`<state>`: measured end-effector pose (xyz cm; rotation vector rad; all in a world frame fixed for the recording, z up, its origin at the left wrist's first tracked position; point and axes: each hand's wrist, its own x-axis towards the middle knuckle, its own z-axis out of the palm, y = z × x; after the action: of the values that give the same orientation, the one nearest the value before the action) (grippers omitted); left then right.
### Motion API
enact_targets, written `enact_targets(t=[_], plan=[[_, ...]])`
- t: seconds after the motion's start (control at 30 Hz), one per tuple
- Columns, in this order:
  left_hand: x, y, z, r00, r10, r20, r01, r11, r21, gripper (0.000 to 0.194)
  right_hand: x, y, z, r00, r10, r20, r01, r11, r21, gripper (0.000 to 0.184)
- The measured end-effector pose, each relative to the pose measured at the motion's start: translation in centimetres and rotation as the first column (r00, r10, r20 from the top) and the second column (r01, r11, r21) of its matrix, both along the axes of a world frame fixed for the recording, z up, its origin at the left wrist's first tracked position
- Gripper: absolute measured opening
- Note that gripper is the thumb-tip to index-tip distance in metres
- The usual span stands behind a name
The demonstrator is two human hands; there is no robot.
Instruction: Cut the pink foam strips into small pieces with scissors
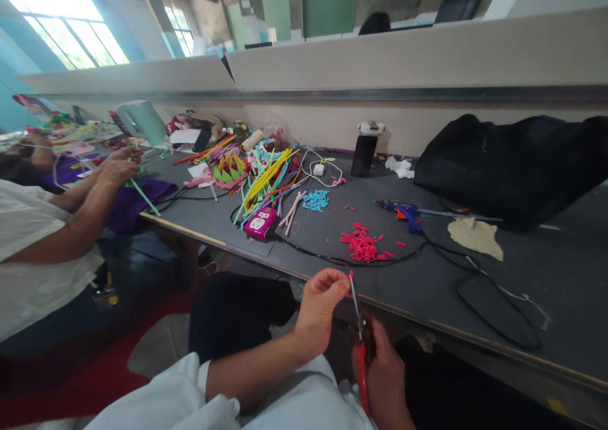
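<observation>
My left hand (320,303) is held just below the front edge of the dark table (475,278), fingers pinched on a tiny pink piece (351,274) at the scissors' tip. My right hand (387,379) is wrapped round the red handles of a pair of scissors (357,319), whose blades point up toward the left fingertips. On the table just beyond lies a pile of small red cut pieces (361,245).
A person on the left (57,227) handles a green straw. A heap of coloured straws (266,177), a pink power strip (261,222), blue cut pieces (316,199), a blue glue gun (403,212), black cable (484,303), a black bag (513,164) and a dark bottle (365,151) occupy the table.
</observation>
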<state>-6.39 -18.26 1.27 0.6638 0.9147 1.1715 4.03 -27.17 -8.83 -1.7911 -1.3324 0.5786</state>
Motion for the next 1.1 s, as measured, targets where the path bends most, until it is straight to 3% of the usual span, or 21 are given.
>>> enact_targets(t=[0.1, 0.37, 0.73, 0.9, 1.1], plan=[[0.1, -0.1, 0.0, 1.000, -0.002, 0.005, 0.002, 1.000, 0.011, 0.012, 0.0, 0.0, -0.2, 1.000, 0.004, 0.005, -0.003, 1.000, -0.006, 0.044], [0.1, 0.0, -0.4, 1.000, 0.006, 0.014, -0.006, 1.000, 0.007, 0.013, 0.2, 0.0, -1.6, 0.982, -0.038, 0.184, 0.011, 0.989, 0.150, 0.044], [0.4, -0.1, -0.5, 1.000, 0.009, 0.005, -0.009, 1.000, 0.001, 0.014, 0.1, 0.1, -1.6, 0.969, -0.056, 0.241, 0.012, 0.984, 0.180, 0.054], [0.7, -0.2, -0.6, 1.000, 0.002, 0.012, -0.002, 1.000, -0.016, 0.015, -0.3, 0.0, -1.2, 0.969, -0.033, 0.244, -0.014, 0.982, 0.191, 0.048], [1.0, -0.3, -0.8, 1.000, -0.005, 0.010, 0.005, 1.000, -0.011, 0.014, -0.5, -0.2, -2.2, 0.962, -0.023, 0.273, -0.050, 0.966, 0.255, 0.048]])
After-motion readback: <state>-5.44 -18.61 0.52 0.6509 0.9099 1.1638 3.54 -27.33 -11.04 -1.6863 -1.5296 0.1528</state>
